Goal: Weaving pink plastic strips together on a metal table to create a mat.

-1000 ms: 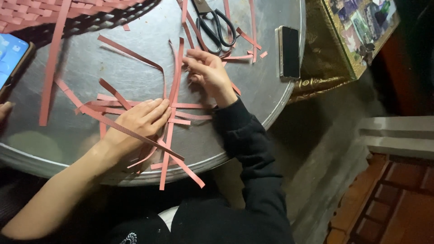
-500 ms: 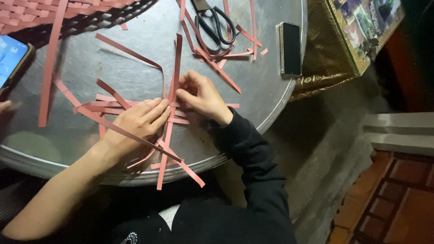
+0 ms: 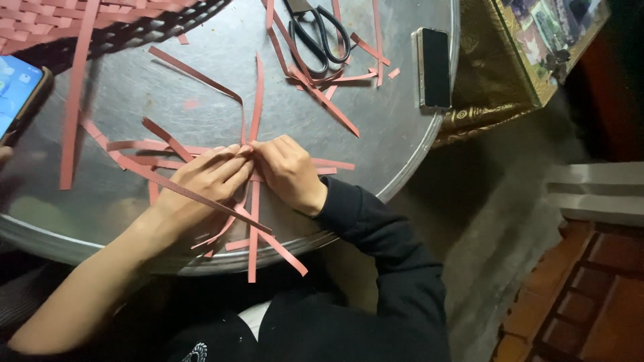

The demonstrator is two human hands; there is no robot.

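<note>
Several long red paper strips (image 3: 257, 100) lie crossed on a round metal table (image 3: 201, 74). My left hand (image 3: 201, 181) presses down on the crossing strips near the table's front edge, fingers pinching a strip. My right hand (image 3: 288, 171) meets it fingertip to fingertip and pinches the same crossing point. One diagonal strip (image 3: 194, 194) runs over my left hand. An upright strip (image 3: 253, 241) hangs past the table's rim below my hands.
Black-handled scissors (image 3: 315, 33) lie at the back among cut strips. A dark phone (image 3: 435, 67) rests near the right rim. A lit phone (image 3: 17, 94) sits at the left edge. A woven red mat (image 3: 60, 20) covers the back left. A framed picture (image 3: 543, 40) leans at the right.
My right hand has drawn back from the far strips near the scissors to the crossing point and now touches my left hand's fingertips. My left hand has stayed in place.
</note>
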